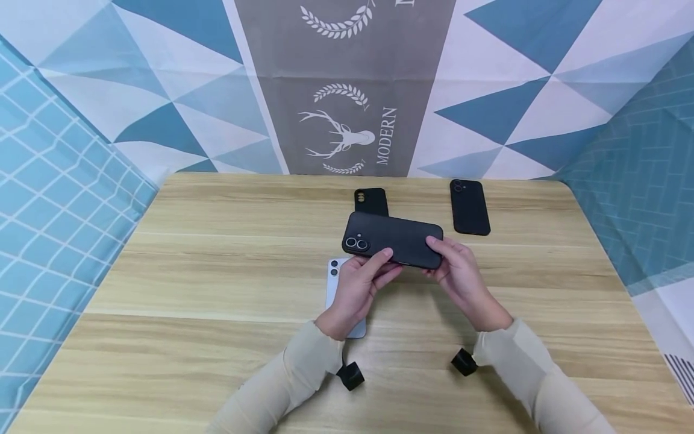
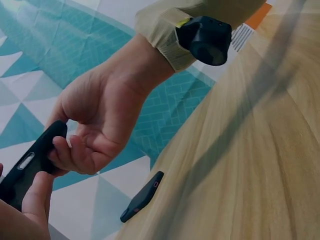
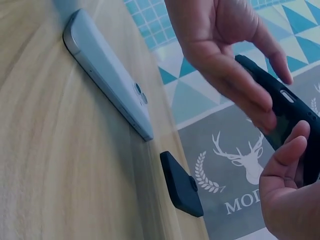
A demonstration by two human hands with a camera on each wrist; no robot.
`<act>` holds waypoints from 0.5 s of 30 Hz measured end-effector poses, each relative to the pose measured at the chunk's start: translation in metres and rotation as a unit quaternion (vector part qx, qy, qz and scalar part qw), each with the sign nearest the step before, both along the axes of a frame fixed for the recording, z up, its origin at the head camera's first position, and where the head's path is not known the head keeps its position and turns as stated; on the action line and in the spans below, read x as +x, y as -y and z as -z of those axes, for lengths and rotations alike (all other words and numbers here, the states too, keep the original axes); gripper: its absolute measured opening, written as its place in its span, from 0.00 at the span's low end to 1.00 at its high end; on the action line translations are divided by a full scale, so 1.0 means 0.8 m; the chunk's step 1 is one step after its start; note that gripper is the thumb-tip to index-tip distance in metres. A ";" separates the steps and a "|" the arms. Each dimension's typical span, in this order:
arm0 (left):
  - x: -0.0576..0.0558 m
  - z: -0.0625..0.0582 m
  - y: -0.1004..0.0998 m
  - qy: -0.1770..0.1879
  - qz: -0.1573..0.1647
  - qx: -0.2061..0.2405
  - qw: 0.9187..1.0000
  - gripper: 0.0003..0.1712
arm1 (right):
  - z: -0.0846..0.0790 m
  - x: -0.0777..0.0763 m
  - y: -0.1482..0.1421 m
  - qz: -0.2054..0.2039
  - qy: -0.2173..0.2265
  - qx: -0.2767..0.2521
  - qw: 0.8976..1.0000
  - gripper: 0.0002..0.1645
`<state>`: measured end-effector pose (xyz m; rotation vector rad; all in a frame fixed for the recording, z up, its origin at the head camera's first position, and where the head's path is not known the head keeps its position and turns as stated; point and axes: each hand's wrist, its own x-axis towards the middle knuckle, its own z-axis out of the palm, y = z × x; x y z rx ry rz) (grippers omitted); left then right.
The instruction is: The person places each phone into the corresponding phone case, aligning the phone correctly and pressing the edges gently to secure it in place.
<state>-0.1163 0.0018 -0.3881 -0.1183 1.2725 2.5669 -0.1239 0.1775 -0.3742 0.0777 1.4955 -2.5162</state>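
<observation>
Both hands hold a black-cased phone (image 1: 406, 238) above the table, its back and two ringed camera lenses facing up. My left hand (image 1: 358, 289) grips its near long edge, thumb on the back and fingers underneath. At the right end, my right hand (image 1: 459, 274) pinches it with the thumb on top. The right wrist view shows a slot in the side of the black case (image 3: 312, 132). Below my left hand lies a white phone (image 1: 331, 292), partly covered by that hand and wrist. A black phone case (image 1: 374, 202) lies just beyond the held phone, which overlaps it.
Another black phone-shaped piece (image 1: 470, 208) lies at the back right of the wooden table (image 1: 217, 271). Patterned cloth (image 1: 347, 78) hangs behind the table's back edge. Small black cameras (image 1: 352, 376) hang at both wrists.
</observation>
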 end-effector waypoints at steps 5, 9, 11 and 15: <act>0.000 0.001 -0.004 -0.011 -0.036 -0.012 0.999 0.12 | 0.001 0.001 0.003 0.001 -0.004 -0.009 1.000 0.13; -0.001 0.002 -0.007 -0.009 -0.067 -0.008 0.998 0.07 | 0.002 0.002 0.003 -0.022 -0.013 -0.016 1.000 0.13; -0.001 0.001 -0.006 -0.005 -0.071 -0.006 0.997 0.06 | 0.003 0.002 0.002 -0.035 -0.015 -0.019 0.999 0.13; -0.002 0.001 -0.003 -0.003 -0.068 -0.002 0.998 0.09 | 0.005 0.002 -0.002 -0.053 -0.011 -0.018 0.998 0.16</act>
